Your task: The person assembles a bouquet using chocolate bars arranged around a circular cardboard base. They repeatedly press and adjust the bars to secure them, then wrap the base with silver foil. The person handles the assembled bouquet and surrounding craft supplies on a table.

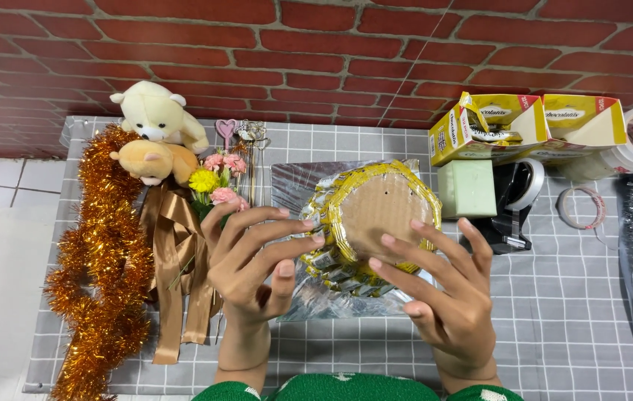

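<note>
- Cardboard disc (384, 210), rimmed with yellow sachets, was held up between both hands above a silver foil sheet (298, 186) on the grey checked tablecloth (554, 312).
- Left hand (249, 260) had its fingers spread, fingertips touching the disc's left rim.
- Right hand (446, 293) was spread too, fingertips pressing the disc's lower right face.
- Gold tinsel (101, 260) lay far left; a tape dispenser (513, 204) stood right.

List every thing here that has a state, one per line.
Cardboard disc: held tilted between both hands, packets ringing its edge.
Left hand: open, fingertips on the packets.
Right hand: open, fingertips on the disc.
Yellow boxes: flaps open.
Tape dispenser: loaded with tape.
Brown ribbon: tied in a bow.
</note>
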